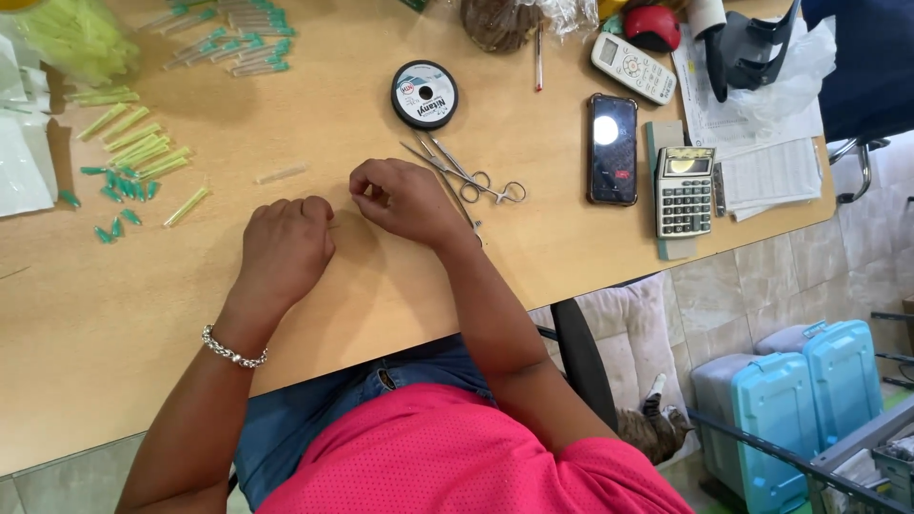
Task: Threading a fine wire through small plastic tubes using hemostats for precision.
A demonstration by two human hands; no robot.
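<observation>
Both hands rest near the middle of the wooden table (400, 286), close together, knuckles up. Left hand (286, 243) is curled into a loose fist, fingers tucked under; cannot tell whether it holds anything. A silver bracelet (232, 349) sits on that wrist. Right hand (405, 198) is also curled, fingertips pinched toward the left hand; something thin may run between them, too small to tell. Just right of the right hand lie metal forceps (466, 176), nearly touching it. A black spool of line (425, 94) sits farther off, beyond the hands. A clear tube (282, 173) lies just far-left of the hands. Yellow-green tubes (143, 148) and small teal caps (119, 186) are scattered far left. To the right: a phone (612, 148), a calculator (685, 190), a white remote (633, 67).
</observation>
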